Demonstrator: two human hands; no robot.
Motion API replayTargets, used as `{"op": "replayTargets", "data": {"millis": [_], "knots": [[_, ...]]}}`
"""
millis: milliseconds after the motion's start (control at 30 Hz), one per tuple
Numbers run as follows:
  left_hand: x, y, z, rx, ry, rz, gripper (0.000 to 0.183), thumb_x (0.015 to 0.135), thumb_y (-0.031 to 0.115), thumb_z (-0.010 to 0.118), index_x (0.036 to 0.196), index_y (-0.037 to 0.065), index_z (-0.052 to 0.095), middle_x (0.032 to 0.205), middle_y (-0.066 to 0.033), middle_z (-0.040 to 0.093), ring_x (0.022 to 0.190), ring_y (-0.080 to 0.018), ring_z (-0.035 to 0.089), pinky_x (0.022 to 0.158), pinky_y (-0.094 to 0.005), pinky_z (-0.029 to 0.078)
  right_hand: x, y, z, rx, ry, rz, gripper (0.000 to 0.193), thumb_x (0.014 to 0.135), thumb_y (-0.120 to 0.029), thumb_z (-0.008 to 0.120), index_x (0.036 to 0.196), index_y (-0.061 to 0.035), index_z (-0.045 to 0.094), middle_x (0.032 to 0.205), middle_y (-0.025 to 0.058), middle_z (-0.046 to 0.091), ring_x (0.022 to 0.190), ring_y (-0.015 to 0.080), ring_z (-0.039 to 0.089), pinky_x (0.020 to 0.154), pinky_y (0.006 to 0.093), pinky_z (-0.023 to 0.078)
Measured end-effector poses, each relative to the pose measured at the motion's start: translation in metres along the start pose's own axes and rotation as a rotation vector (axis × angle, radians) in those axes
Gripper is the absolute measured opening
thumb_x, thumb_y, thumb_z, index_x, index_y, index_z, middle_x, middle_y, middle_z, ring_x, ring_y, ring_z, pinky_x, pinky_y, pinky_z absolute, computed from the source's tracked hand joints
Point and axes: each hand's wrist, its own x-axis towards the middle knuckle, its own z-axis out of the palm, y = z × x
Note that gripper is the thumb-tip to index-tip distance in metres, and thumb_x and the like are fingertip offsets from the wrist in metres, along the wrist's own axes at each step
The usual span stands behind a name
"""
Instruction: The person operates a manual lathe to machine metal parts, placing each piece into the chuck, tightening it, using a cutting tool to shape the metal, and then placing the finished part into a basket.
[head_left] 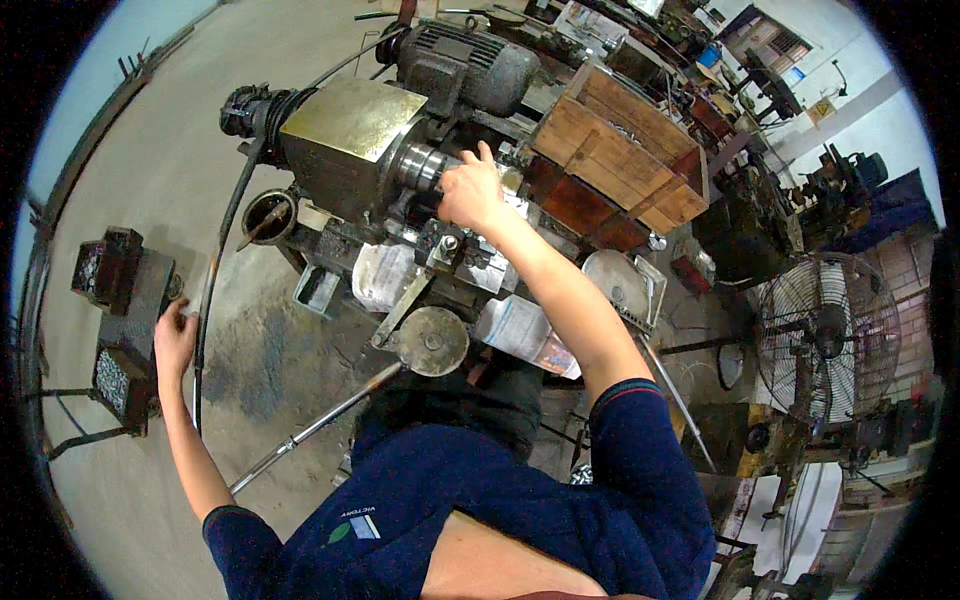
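Note:
My right hand [472,192] is at the front of a lathe's shiny metal spindle chuck [422,167]. Its fingers are bent, one or two pointing up; what lies under them is hidden by the hand. Below it sits the tool post [444,248] on the lathe's carriage. Out to the left, my left hand [175,340] reaches over a dark stand, its fingers apart and nothing visible in them. A small dark round thing [175,286] lies just beyond those fingertips. Beside this hand is a dark bin [122,375] of small metal parts.
Another bin [105,265] stands farther along the stand. Behind the lathe are an electric motor [465,68] and a wooden crate [620,140]. A round handwheel [433,341] and long lever [315,430] project toward me. At right stands a large fan [828,330].

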Motion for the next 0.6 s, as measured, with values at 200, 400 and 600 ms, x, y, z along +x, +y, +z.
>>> {"op": "replayTargets", "data": {"millis": [200, 400, 600], "knots": [[-0.03, 0.009, 0.031, -0.099, -0.05, -0.177, 0.047, 0.078, 0.025, 0.064, 0.109, -0.007, 0.052, 0.071, -0.0169, 0.058, 0.065, -0.0262, 0.059, 0.06, -0.0342, 0.047, 0.006, -0.005, -0.002, 0.012, -0.07, 0.017, 0.024, 0.054, -0.025, 0.062, 0.075, -0.0162, 0.07, 0.088, 0.0014, 0.065, 0.104, 0.0262, 0.051, 0.098, 0.0429, 0.027], [0.0, -0.008, 0.042, 0.273, -0.044, -0.057, 0.021, 0.073, 0.015, 0.059, 0.086, -0.002, 0.056, 0.075, -0.023, 0.06, 0.069, -0.0383, 0.058, 0.063, -0.0416, 0.048, 0.004, 0.0, 0.005, 0.066, -0.024, -0.001, 0.031, 0.052, -0.025, 0.062, 0.082, -0.0191, 0.071, 0.087, 0.0, 0.064, 0.103, 0.0271, 0.051, 0.093, 0.0401, 0.032], [0.063, -0.1, -0.006, 0.698, 0.032, 0.062, 0.009, 0.071, 0.009, 0.055, 0.078, 0.003, 0.056, 0.075, -0.0164, 0.06, 0.068, -0.0329, 0.06, 0.059, -0.0424, 0.048, 0.005, -0.002, 0.005, 0.091, 0.041, -0.041, 0.032, 0.05, -0.026, 0.063, 0.08, -0.0167, 0.07, 0.084, 0.0, 0.063, 0.101, 0.0263, 0.051, 0.091, 0.0403, 0.033]]}}
